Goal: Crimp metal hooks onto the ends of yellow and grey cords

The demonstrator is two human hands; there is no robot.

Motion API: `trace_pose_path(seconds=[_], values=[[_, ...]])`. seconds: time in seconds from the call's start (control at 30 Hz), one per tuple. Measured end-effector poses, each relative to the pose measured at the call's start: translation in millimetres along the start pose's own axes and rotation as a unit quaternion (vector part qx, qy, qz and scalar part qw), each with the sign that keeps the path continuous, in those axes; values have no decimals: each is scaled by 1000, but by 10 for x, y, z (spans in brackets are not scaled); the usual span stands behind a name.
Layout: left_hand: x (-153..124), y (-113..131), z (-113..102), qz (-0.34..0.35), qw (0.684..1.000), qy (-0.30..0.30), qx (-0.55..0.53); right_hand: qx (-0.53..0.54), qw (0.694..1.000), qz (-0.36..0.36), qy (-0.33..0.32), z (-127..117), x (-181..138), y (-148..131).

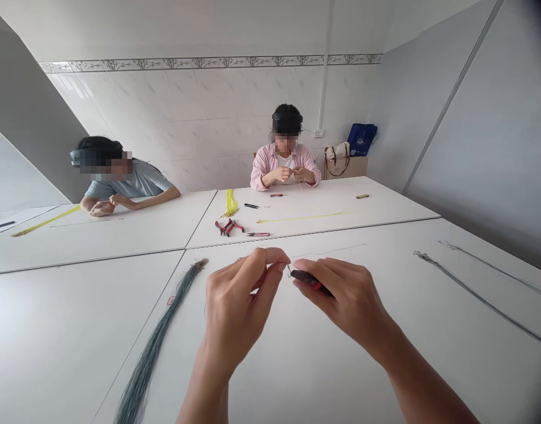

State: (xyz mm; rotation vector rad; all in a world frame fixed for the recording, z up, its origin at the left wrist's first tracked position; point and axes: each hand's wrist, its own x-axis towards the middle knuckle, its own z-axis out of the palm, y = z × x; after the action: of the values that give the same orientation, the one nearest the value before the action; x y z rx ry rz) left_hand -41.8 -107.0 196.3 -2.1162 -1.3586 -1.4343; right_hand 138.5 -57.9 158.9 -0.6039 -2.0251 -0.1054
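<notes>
My left hand (241, 303) is raised over the white table (297, 365), its thumb and forefinger pinched together on something too small to make out. My right hand (341, 297) is closed on a small black tool with a red part (309, 278), whose hooked metal tip points at the left fingertips. A thin wire (330, 251) runs from near the fingertips away to the right across the table. A long bundle of grey-green strands (158, 341) lies on the table to the left of my left hand.
Two thin grey strand bundles (478, 297) lie at the right. On the far table are red pliers (228, 227), yellow strands (230, 203), a yellow wire (301, 218) and small cutters. Two other people sit working at the far tables. Bags (350, 150) stand by the wall.
</notes>
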Motion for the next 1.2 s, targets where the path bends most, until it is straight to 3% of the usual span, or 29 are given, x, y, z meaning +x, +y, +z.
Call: trace_pose_path(seconds=[0.3, 0.63, 1.2], values=[[34, -134, 22, -45, 993, -69, -89, 50, 996, 73, -30, 29, 11, 51], [40, -176, 59, -92, 987, -77, -103, 148, 971, 166, -88, 58, 21, 56], [41, -154, 123, -93, 990, -53, -95, 45, 991, 115, -56, 39, 20, 68]])
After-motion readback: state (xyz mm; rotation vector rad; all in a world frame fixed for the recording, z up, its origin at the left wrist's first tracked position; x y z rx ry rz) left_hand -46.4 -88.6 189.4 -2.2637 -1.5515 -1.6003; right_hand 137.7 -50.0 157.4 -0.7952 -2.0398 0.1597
